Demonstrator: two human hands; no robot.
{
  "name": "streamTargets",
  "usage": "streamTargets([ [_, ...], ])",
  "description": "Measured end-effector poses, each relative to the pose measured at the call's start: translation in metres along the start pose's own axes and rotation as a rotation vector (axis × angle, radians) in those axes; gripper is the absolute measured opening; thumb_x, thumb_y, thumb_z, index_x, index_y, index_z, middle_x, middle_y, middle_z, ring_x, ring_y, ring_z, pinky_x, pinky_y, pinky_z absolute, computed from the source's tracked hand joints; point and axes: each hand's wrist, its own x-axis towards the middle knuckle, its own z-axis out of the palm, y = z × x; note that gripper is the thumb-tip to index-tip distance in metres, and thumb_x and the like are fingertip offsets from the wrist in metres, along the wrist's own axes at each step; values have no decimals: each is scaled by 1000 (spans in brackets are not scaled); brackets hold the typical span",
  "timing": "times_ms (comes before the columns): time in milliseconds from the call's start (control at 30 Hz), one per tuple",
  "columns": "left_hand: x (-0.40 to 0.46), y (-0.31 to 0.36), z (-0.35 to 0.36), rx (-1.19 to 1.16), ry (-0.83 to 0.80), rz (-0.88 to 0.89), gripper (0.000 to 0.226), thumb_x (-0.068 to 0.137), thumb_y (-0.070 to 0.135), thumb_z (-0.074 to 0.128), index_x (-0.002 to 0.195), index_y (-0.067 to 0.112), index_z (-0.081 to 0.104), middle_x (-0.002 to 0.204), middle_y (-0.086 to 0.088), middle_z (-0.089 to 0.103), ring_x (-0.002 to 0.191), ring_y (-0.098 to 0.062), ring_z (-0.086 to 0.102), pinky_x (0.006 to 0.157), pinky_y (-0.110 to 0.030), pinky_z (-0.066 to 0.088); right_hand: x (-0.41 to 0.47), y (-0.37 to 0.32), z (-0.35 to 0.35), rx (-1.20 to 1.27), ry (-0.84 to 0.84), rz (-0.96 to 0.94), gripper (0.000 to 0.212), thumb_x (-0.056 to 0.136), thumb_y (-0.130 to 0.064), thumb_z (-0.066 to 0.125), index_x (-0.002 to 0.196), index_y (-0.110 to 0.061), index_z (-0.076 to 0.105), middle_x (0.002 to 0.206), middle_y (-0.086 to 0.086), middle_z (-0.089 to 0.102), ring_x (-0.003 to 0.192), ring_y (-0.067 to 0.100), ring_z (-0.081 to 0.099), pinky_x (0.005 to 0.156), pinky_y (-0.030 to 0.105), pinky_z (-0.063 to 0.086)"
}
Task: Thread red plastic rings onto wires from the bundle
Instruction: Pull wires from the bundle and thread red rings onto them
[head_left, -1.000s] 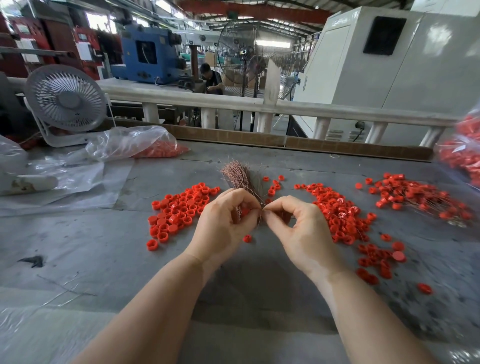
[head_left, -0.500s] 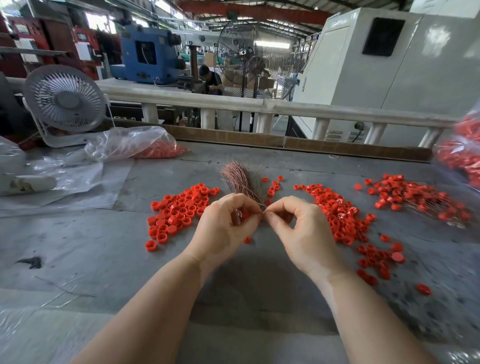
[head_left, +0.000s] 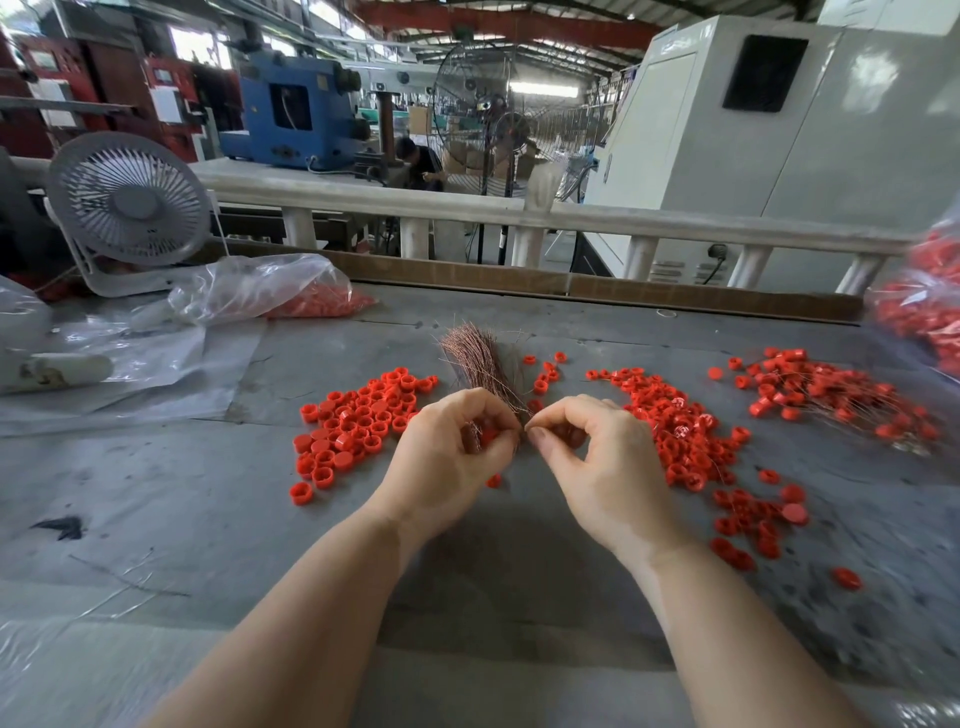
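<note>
We see the copper wire bundle (head_left: 475, 364) at desk centre, lower end gripped in the left hand (head_left: 449, 457), which also holds a red ring (head_left: 487, 435) in its curled fingers. Right hand (head_left: 592, 457) pinches thumb to forefinger at the bundle's base, apparently on one wire. Loose red rings (head_left: 358, 423) lie left, more rings (head_left: 680, 426) right, on the grey desk (head_left: 182, 493).
</note>
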Motion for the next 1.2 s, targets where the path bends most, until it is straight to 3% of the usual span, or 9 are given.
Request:
streamTargets([
  [600,-1,0,1,43,33,-1,18,76,-1,66,72,16,65,49,17,53,43,2,44,49,-6,32,0,0,2,-84,52,-94,12,76,-5,71,73,-16,66,70,-15,52,73,12,48,74,46,43],
  [833,-1,-2,2,128,64,105,25,74,-3,68,71,22,62,64,15,54,55,7,48,56,-5,34,0,-1,3,12,42,-3,21,78,-4,68,70,-22,61,65,-19,48,73,14,48,75,49,43],
  [967,-2,-4,2,183,75,185,19,71,-6,69,73,13,66,66,17,51,59,12,49,57,-1,33,1,0,3,44,19,34,27,80,-5,66,69,-27,55,64,-18,48,71,15,48,76,50,42],
  [1200,-2,-4,0,290,89,272,11,71,3,66,76,13,64,68,18,47,66,9,47,59,-5,34,2,1,2,81,-28,71,24,83,-8,66,71,-26,56,65,-15,50,73,18,49,79,51,42],
])
